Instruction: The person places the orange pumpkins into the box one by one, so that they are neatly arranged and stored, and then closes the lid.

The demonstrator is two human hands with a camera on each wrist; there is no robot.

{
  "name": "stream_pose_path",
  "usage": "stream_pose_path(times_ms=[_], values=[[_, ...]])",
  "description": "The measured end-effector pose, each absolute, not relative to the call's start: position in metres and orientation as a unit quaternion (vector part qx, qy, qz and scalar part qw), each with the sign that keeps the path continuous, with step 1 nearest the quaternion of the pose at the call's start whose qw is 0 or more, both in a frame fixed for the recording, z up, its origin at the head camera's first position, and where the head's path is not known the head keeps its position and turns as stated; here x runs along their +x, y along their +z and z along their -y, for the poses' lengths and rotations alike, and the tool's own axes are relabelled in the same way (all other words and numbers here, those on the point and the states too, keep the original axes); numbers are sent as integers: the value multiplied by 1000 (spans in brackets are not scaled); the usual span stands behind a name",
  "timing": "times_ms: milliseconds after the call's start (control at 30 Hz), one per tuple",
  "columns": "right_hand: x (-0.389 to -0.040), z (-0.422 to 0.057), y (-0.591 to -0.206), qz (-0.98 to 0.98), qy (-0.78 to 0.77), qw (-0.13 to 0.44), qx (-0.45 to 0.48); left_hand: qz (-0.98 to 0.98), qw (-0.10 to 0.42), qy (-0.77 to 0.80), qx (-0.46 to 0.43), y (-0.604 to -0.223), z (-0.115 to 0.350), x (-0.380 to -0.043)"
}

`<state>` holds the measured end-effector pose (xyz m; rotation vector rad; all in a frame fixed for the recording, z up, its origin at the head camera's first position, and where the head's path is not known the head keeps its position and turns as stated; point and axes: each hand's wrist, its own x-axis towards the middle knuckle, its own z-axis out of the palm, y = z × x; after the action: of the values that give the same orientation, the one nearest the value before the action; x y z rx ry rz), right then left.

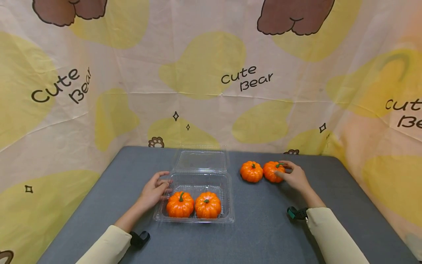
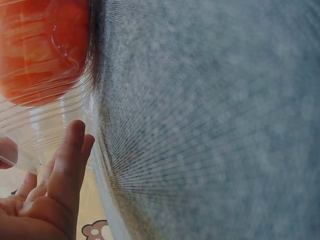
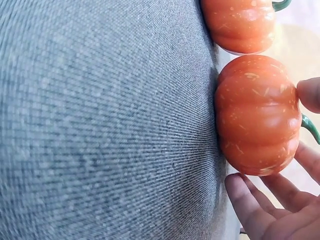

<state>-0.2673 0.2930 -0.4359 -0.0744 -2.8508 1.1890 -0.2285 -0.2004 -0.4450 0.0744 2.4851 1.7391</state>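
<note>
A clear plastic box (image 1: 197,178) lies on the grey table with its hinged lid (image 1: 202,161) folded back. Two orange toy pumpkins, one on the left (image 1: 179,207) and one on the right (image 1: 208,207), sit side by side along its near wall. My left hand (image 1: 150,192) holds the box's left side, thumb over the rim and fingers (image 2: 65,170) along the outer wall. To the right of the box, another pumpkin (image 1: 251,171) stands beside a fourth one (image 3: 259,116) with a green stem. Around that last pumpkin my right hand (image 1: 295,179) has its thumb and fingers, close over the tabletop.
The grey tabletop (image 1: 260,227) ends at a cloth backdrop (image 1: 204,117) printed with bears and lettering, which rises at the back and both sides. The folded-back lid reaches almost to the table's far edge. Dark straps (image 1: 296,213) hang at both wrists.
</note>
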Motion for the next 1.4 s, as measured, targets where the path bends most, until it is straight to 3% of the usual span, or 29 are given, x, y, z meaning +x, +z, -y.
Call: stream_pose_path(times_ms=[767, 1400], values=[[-265, -299, -439, 896, 444, 6, -29, -820, 51, 570, 18, -445, 200, -229], [-252, -291, -412, 891, 452, 50, -11, -822, 50, 566, 18, -448, 200, -231]])
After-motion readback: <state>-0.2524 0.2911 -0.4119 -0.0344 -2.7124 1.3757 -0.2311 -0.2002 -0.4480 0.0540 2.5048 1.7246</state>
